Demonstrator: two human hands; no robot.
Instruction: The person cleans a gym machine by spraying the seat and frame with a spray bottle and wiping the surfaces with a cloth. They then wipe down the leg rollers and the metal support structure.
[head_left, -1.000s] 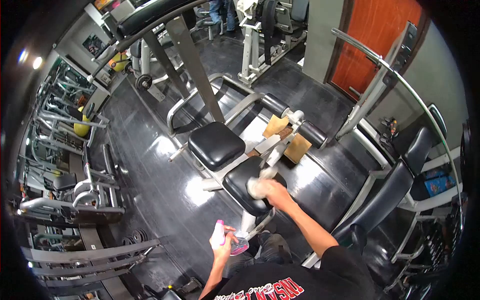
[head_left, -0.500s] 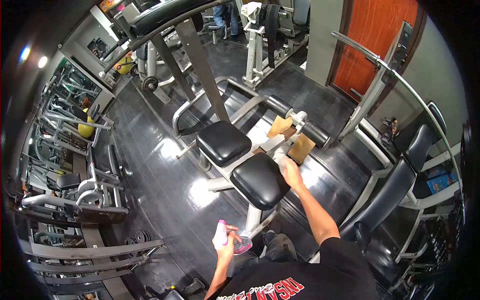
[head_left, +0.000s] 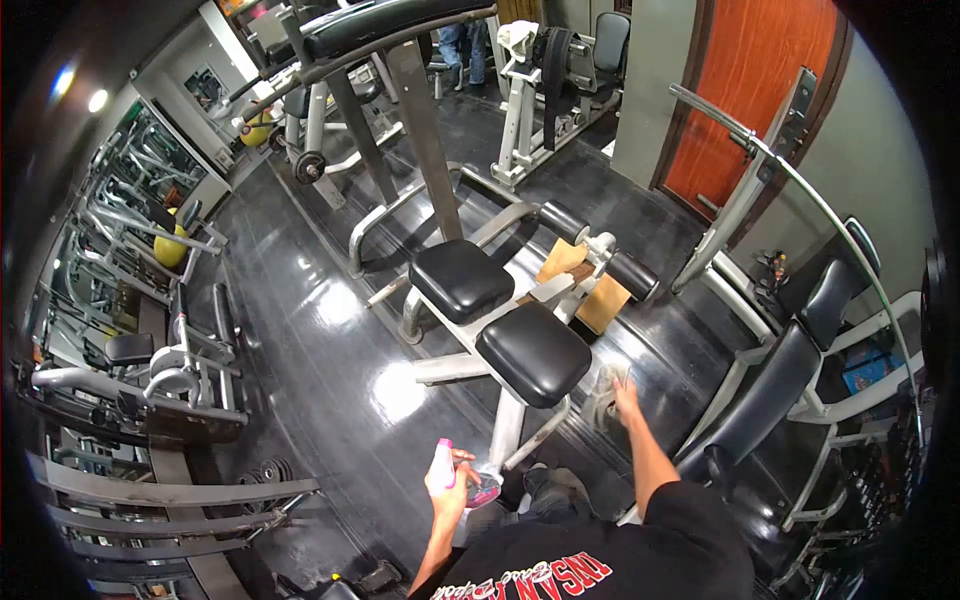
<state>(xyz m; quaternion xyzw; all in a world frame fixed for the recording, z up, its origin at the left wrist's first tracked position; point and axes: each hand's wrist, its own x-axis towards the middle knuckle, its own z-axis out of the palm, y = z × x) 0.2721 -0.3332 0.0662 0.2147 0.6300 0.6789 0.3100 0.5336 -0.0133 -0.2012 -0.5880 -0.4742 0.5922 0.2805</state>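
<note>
My left hand [head_left: 448, 497] is closed around a spray bottle [head_left: 484, 491] with a pink and white sprayer head; pink liquid shows low in its clear body. Out to the right, my right hand [head_left: 626, 398] grips a pale grey cloth [head_left: 603, 396], which hangs down, slightly blurred. The cloth is just right of the front black padded seat [head_left: 534, 352] of an exercise machine and appears apart from it. Behind that lies a second black pad [head_left: 461, 281]. Two foam rollers, one of them the right roller [head_left: 634, 275], sit beyond, near yellowish-brown boards [head_left: 603, 303].
A padded bench machine [head_left: 765, 400] stands to my right, under a long curved metal bar [head_left: 820, 180]. A tall frame post [head_left: 425, 140] rises behind the seats. More gym machines [head_left: 190, 360] line the left. Another person's legs [head_left: 463, 55] show far back.
My right hand and the cloth have moved from the front seat's right edge, rightward and toward me. The left hand still holds the spray bottle. The whole view has shifted slightly.
</note>
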